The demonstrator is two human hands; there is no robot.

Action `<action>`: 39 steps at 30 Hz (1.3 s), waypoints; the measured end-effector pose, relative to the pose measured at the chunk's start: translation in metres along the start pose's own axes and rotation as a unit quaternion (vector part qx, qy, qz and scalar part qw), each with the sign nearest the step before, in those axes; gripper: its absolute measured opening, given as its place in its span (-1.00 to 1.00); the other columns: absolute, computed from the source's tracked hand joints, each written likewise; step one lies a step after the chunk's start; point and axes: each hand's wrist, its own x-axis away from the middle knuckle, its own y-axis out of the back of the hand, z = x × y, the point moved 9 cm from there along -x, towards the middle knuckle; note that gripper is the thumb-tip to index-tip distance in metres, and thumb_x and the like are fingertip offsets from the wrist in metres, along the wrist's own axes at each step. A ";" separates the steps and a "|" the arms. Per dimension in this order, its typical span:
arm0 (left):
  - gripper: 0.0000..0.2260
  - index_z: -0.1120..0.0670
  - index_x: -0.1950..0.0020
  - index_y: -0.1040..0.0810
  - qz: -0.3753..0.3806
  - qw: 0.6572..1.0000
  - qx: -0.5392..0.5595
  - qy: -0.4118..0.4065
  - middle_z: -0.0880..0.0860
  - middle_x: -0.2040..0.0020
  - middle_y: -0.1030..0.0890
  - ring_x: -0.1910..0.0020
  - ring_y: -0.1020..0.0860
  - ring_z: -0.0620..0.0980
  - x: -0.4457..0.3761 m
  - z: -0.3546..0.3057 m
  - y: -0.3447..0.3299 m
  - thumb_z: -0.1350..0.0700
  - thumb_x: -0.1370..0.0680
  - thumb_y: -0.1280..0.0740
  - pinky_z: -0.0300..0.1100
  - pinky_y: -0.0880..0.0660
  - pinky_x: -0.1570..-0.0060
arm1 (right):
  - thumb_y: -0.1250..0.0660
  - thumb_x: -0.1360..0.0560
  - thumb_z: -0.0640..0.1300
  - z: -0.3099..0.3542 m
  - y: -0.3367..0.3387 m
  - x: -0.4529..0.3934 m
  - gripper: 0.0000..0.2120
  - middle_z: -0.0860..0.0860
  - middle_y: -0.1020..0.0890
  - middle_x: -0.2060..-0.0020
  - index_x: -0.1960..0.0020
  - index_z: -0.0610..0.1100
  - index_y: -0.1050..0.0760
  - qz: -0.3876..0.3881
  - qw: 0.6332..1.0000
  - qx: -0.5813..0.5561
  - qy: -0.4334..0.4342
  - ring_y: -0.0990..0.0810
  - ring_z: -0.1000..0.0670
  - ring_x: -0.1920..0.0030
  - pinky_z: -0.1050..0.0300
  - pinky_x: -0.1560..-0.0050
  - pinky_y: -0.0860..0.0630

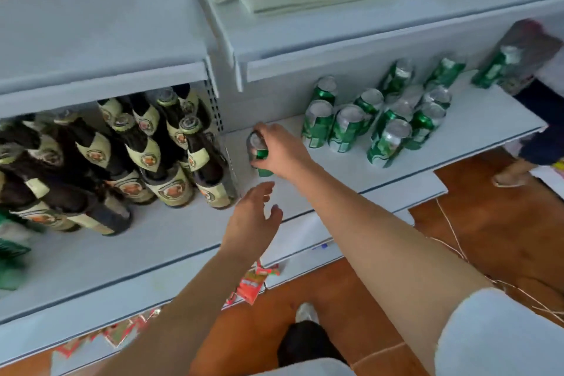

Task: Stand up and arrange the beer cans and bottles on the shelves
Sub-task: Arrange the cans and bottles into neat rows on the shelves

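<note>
**Can in hand at the shelf's left end**

Right hand (276, 151) is wrapped around a green beer can (259, 152), fingers curled over its top and side, and the can sits low against the white shelf (476, 128), hard by the perforated divider (231, 162) that splits the two bays. Whether its base is down on the board or just above it, I can't tell from here. Left hand (253, 220) hovers just below and in front, fingers spread and loose, holding nothing, looking ready to steady or take over.

Out to the right on the same shelf, a cluster of green cans (378, 119) stands upright, bunched rather than in neat rows, well apart from the one being handled. Across the divider, the dark beer bottles (146, 156) are upright and packed close, nearest one right beside the divider. A second person's foot (509, 175) shows at the far right.

My read: this is the placing step for a single can, starting a row at the left end. The next move calls for setting it flat and upright, letting go cleanly without tipping it, then reaching across to the cluster for another.
</note>
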 end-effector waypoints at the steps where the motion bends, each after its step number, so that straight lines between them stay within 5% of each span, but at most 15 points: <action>1: -0.60 0.06 -0.39 -0.43 -0.008 1.000 0.007 0.023 0.03 -0.27 -0.54 -0.19 -0.53 -0.03 -0.008 0.001 -0.007 0.21 -0.56 -0.29 -0.08 -0.48 -0.22 | -0.52 -0.32 0.05 -0.002 0.006 -0.010 -0.38 -0.14 -0.52 -0.05 -0.30 -0.06 -0.39 -0.009 1.000 0.007 0.023 -0.59 -0.22 0.01 -0.04 0.09 -0.57; 5: -0.63 0.04 -0.36 -0.45 -0.062 0.995 0.008 0.072 0.04 -0.25 -0.52 -0.16 -0.54 -0.02 -0.030 -0.003 -0.019 0.20 -0.55 -0.30 -0.05 -0.51 -0.18 | -0.50 -0.38 0.05 -0.023 0.031 -0.058 -0.35 -0.15 -0.41 -0.20 -0.35 -0.13 -0.34 0.005 0.998 0.034 0.048 -0.56 -0.17 -0.01 0.06 0.11 -0.48; 9: -0.60 0.07 -0.38 -0.42 -0.101 0.987 -0.007 0.124 0.07 -0.29 -0.49 -0.21 -0.53 0.02 -0.065 -0.002 -0.023 0.17 -0.54 -0.31 -0.05 -0.50 -0.20 | -0.49 -0.39 0.09 -0.044 0.034 -0.083 -0.33 -0.14 -0.44 -0.28 -0.37 -0.16 -0.36 0.031 0.996 0.064 0.052 -0.51 -0.18 -0.18 0.05 -0.08 -0.48; 12: -0.53 0.08 -0.44 -0.34 -0.113 0.981 -0.002 0.159 0.09 -0.34 -0.46 -0.23 -0.51 0.05 -0.095 0.004 -0.024 0.14 -0.54 -0.33 -0.12 -0.48 -0.16 | -0.42 -0.41 0.19 -0.044 0.054 -0.073 -0.38 -0.14 -0.52 -0.20 -0.31 -0.18 -0.41 -0.034 0.988 0.130 0.079 -0.52 -0.18 -0.16 0.02 -0.07 -0.45; 15: -0.41 0.06 -0.52 -0.19 -0.101 0.974 0.022 0.201 0.10 -0.40 -0.38 -0.26 -0.48 0.07 -0.124 0.013 -0.030 0.10 -0.54 -0.35 -0.15 -0.43 -0.08 | -0.39 -0.43 0.21 -0.074 0.084 -0.043 -0.45 -0.16 -0.56 -0.08 -0.19 -0.19 -0.46 -0.134 0.967 0.217 -0.003 -0.52 -0.19 -0.10 -0.03 -0.07 -0.38; 18: -0.23 0.01 -0.58 0.00 -0.064 0.974 0.019 0.217 0.13 -0.46 -0.28 -0.29 -0.46 0.13 -0.145 0.020 -0.040 0.03 -0.51 -0.39 -0.10 -0.46 -0.10 | -0.46 -0.40 0.06 -0.107 0.078 -0.034 -0.54 -0.15 -0.55 -0.08 -0.17 -0.17 -0.44 -0.064 0.950 0.299 -0.058 -0.50 -0.18 -0.12 -0.02 -0.17 -0.29; 20: -0.14 0.00 -0.59 0.06 -0.048 0.975 0.018 0.217 0.15 -0.48 -0.25 -0.31 -0.45 0.16 -0.151 0.023 -0.046 0.01 -0.48 -0.44 0.01 -0.49 -0.21 | -0.49 -0.39 -0.01 -0.108 0.074 -0.040 -0.54 -0.16 -0.54 -0.09 -0.18 -0.18 -0.44 -0.018 0.955 0.292 -0.045 -0.51 -0.17 -0.12 0.00 -0.17 -0.31; 24: -0.08 0.04 -0.59 0.05 -0.050 0.980 0.030 0.189 0.18 -0.43 -0.25 -0.33 -0.44 0.15 -0.146 0.016 -0.059 0.01 -0.44 -0.49 0.03 -0.42 -0.29 | -0.42 -0.41 0.21 -0.081 0.066 -0.038 -0.38 -0.14 -0.52 -0.13 -0.28 -0.17 -0.39 0.013 0.981 0.193 0.002 -0.52 -0.15 -0.10 0.00 -0.09 -0.36; 28: -0.17 0.09 -0.55 -0.09 -0.065 0.982 0.017 0.176 0.19 -0.38 -0.31 -0.31 -0.42 0.16 -0.149 0.006 -0.067 0.00 -0.43 -0.51 -0.15 -0.34 -0.17 | -0.31 -0.42 0.34 -0.081 0.070 -0.018 -0.20 -0.14 -0.39 -0.36 -0.48 -0.10 -0.23 -0.035 0.982 0.187 0.007 -0.39 -0.18 -0.33 -0.09 -0.31 -0.26; 33: -0.18 0.12 -0.54 -0.08 -0.057 0.982 0.005 0.180 0.20 -0.33 -0.29 -0.17 -0.47 0.14 -0.148 0.001 -0.066 0.04 -0.44 -0.49 -0.11 -0.40 -0.14 | -0.09 -0.42 0.50 -0.205 0.152 0.061 -0.14 -0.21 -0.08 -0.54 -0.56 0.05 -0.09 -0.231 0.931 0.140 -0.245 -0.03 -0.31 -0.52 -0.30 -0.46 0.07; 36: -0.37 0.16 -0.45 -0.22 -0.151 0.975 0.008 0.160 0.18 -0.31 -0.29 -0.15 -0.45 0.18 -0.127 -0.012 -0.048 0.11 -0.46 -0.43 -0.13 -0.37 -0.06 | 0.03 -0.47 0.48 -0.284 0.171 0.092 -0.19 -0.21 0.02 -0.56 -0.57 0.06 -0.02 -0.221 0.904 0.088 -0.356 0.05 -0.31 -0.54 -0.31 -0.46 0.09; 39: -0.68 0.16 -0.20 -0.43 -0.256 0.966 -0.002 -0.010 0.12 -0.14 -0.40 -0.03 -0.47 0.12 -0.103 -0.059 -0.032 0.23 -0.45 -0.33 -0.06 -0.47 -0.02 | -0.13 -0.55 0.28 -0.337 0.167 0.097 -0.31 -0.19 0.01 -0.56 -0.58 0.05 -0.02 -0.189 0.905 -0.026 -0.380 -0.05 -0.29 -0.52 -0.21 -0.47 -0.11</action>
